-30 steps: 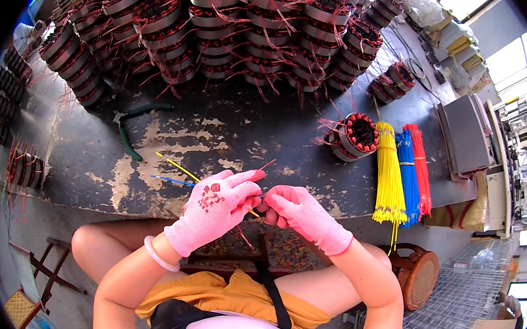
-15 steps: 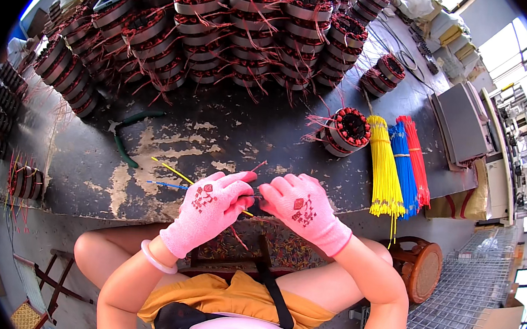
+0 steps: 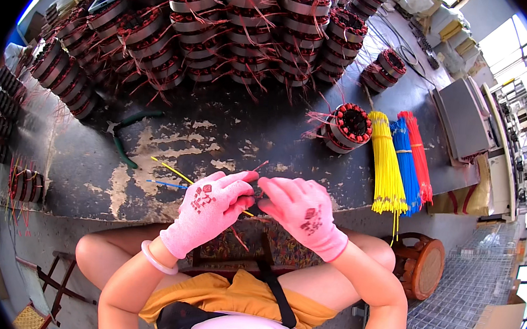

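Both of my hands wear pink gloves with dark printing and meet over the bench's near edge. My left hand [image 3: 210, 204] is closed around thin insulated wires; a yellow wire [image 3: 172, 170] and a blue wire [image 3: 164, 184] stick out to its left. Reddish wire [image 3: 239, 239] ends show above and below the same hand. Close beside its fingertips, my right hand [image 3: 303, 215] has its fingers bent and drawn together. Whatever lies between those fingers is hidden. Beyond the right hand, a wound motor stator [image 3: 348, 129] with red windings and loose red leads lies on the bench.
Bundles of yellow wires [image 3: 385, 169], blue wires [image 3: 401, 167] and red wires [image 3: 417, 154] lie at the right. Green-handled pliers [image 3: 120, 150] rest on the worn black bench [image 3: 199, 112]. Tall stacks of stators [image 3: 248, 35] fill the back. A wooden stool [image 3: 427, 268] stands by my right knee.
My right hand has turned a little and its fingertips have shifted slightly beside the left hand. The left hand and its wires stay almost in place.
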Demonstrator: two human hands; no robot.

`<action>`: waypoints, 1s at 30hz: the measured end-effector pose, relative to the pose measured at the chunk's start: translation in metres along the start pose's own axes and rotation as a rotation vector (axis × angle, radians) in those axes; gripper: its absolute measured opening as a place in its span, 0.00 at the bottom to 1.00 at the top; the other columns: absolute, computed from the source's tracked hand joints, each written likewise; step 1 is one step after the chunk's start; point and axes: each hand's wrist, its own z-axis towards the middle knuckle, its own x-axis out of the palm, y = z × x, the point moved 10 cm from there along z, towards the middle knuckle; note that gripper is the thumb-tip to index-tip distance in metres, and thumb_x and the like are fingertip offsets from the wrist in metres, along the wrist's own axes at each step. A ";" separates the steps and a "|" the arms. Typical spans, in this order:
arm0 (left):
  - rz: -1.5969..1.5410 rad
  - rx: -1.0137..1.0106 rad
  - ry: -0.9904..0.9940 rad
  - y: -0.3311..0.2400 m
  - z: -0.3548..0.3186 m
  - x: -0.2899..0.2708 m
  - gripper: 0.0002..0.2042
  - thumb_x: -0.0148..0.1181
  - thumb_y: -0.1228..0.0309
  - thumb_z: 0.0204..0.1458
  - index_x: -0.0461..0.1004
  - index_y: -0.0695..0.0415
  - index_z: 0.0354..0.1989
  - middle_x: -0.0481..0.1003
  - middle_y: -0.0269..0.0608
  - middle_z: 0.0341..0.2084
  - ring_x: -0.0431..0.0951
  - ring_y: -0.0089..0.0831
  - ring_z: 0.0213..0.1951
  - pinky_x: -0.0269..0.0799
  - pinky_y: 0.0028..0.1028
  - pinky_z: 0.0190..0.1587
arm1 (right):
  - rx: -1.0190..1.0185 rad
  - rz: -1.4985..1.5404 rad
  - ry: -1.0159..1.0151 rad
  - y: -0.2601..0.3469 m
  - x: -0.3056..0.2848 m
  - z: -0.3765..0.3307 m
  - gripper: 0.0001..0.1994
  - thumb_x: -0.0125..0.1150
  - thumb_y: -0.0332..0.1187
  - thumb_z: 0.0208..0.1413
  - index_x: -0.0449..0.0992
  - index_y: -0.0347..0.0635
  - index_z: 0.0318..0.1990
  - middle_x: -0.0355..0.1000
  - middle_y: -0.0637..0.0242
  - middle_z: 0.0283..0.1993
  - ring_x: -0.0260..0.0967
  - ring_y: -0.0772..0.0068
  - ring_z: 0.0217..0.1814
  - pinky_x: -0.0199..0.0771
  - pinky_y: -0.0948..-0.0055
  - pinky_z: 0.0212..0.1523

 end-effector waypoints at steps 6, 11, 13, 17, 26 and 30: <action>0.020 0.015 -0.003 -0.002 0.001 -0.002 0.05 0.66 0.73 0.51 0.78 0.54 0.36 0.81 0.36 0.51 0.79 0.41 0.36 0.78 0.38 0.40 | 0.980 1.173 0.596 -0.029 0.085 -0.050 0.09 0.58 0.37 0.66 0.80 0.42 0.43 0.74 0.71 0.29 0.67 0.84 0.31 0.69 0.75 0.33; 0.019 0.007 0.002 -0.002 0.001 -0.002 0.05 0.65 0.74 0.51 0.78 0.54 0.36 0.81 0.36 0.52 0.79 0.42 0.36 0.78 0.38 0.40 | 0.371 0.478 0.473 -0.034 0.051 -0.012 0.10 0.63 0.40 0.58 0.79 0.47 0.42 0.71 0.71 0.31 0.70 0.76 0.36 0.70 0.71 0.35; 0.023 0.001 -0.002 -0.001 0.001 -0.001 0.05 0.65 0.74 0.52 0.78 0.54 0.37 0.81 0.36 0.52 0.79 0.42 0.36 0.78 0.38 0.40 | -0.027 -0.096 0.317 -0.011 0.032 0.001 0.12 0.70 0.42 0.52 0.78 0.52 0.41 0.70 0.72 0.35 0.73 0.68 0.40 0.72 0.67 0.38; 0.009 0.018 -0.009 0.000 0.002 -0.001 0.05 0.64 0.73 0.53 0.78 0.54 0.37 0.81 0.36 0.51 0.79 0.42 0.37 0.78 0.38 0.41 | 0.057 0.248 0.377 -0.014 0.040 0.004 0.11 0.68 0.43 0.54 0.78 0.50 0.39 0.70 0.73 0.32 0.71 0.72 0.35 0.70 0.69 0.35; 0.010 -0.006 0.014 -0.001 0.000 0.000 0.05 0.64 0.73 0.52 0.78 0.54 0.37 0.82 0.36 0.50 0.79 0.42 0.38 0.78 0.38 0.41 | 0.825 0.961 0.495 -0.044 0.066 -0.036 0.15 0.63 0.45 0.64 0.80 0.41 0.39 0.75 0.73 0.31 0.69 0.80 0.28 0.66 0.79 0.29; 0.023 0.000 -0.020 0.002 -0.003 -0.002 0.05 0.64 0.73 0.52 0.78 0.55 0.37 0.82 0.36 0.49 0.80 0.43 0.39 0.77 0.38 0.42 | 0.069 0.092 -0.023 -0.005 0.000 0.000 0.13 0.72 0.39 0.50 0.80 0.50 0.42 0.74 0.71 0.38 0.74 0.69 0.37 0.72 0.69 0.37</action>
